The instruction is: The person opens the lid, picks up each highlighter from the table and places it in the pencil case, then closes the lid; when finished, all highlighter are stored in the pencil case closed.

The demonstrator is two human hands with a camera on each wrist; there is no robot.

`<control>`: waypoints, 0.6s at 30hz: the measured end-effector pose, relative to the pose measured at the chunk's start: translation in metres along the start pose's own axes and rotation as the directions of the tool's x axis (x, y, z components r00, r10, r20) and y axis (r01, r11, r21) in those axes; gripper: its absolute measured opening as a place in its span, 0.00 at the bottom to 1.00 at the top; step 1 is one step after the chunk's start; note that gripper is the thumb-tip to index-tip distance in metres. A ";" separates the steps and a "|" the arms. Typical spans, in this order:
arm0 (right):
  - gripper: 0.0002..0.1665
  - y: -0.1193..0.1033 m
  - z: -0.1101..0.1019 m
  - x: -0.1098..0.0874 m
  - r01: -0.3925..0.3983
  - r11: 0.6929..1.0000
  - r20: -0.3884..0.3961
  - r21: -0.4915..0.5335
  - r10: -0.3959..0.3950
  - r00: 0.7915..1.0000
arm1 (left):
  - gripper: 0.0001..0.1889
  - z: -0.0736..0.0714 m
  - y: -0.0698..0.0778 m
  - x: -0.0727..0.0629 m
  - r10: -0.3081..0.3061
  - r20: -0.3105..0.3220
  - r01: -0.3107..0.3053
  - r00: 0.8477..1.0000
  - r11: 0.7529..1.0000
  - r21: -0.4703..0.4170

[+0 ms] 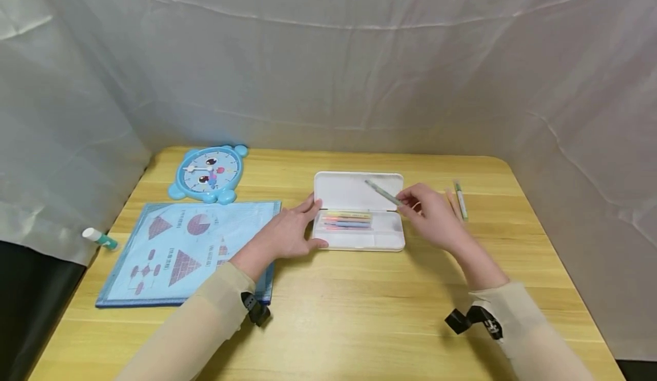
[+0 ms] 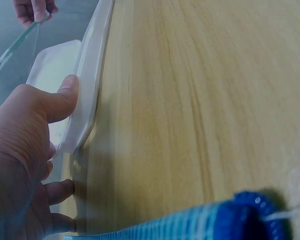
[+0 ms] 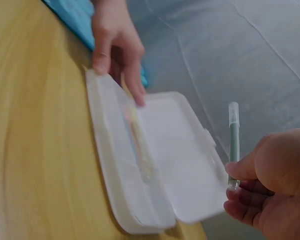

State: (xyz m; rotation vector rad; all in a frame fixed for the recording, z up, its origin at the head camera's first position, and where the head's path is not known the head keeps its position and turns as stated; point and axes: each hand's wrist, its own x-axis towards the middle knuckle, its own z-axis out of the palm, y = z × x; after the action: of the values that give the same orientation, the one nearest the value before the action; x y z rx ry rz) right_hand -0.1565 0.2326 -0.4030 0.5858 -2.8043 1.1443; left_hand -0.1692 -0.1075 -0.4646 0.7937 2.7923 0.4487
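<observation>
A white pencil case (image 1: pixel 359 239) lies open on the table, its lid folded back toward the wall. Inside it, several coloured pens (image 1: pixel 346 220) sit side by side in the left part. My left hand (image 1: pixel 290 231) holds the case's left end, thumb at the front corner and fingers spread along the side and lid. Between thumb and fingertips of my right hand (image 1: pixel 433 215) is a slim green pen (image 3: pixel 234 145) with a clear cap. That pen is held in the air over the lid's right side, its capped end pointing away from the hand.
A blue mesh document pouch (image 1: pixel 187 250) lies to the left, a blue toy clock (image 1: pixel 211 171) behind it. At the table's left edge is a glue stick (image 1: pixel 100 238). Beyond my right hand lie a green-and-white pen (image 1: pixel 460 199) and an orange pen (image 1: pixel 452 201).
</observation>
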 end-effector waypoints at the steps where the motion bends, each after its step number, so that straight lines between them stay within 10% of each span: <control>1: 0.07 -0.002 0.004 0.001 0.011 1.000 0.017 0.001 -0.011 1.000 | 0.54 0.000 0.000 0.000 0.000 -0.001 0.000 1.000 1.000 0.000; 18: 0.08 -0.016 0.063 0.005 0.146 0.984 0.246 -0.107 -0.116 0.962 | 0.55 0.001 0.000 0.002 -0.005 -0.006 0.005 1.000 1.000 0.014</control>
State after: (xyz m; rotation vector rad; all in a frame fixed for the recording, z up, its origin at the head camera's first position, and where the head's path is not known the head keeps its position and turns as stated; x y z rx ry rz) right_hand -0.1501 0.1774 -0.4369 0.9404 -2.9501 0.9237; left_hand -0.1713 -0.1064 -0.4656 0.7897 2.8050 0.4314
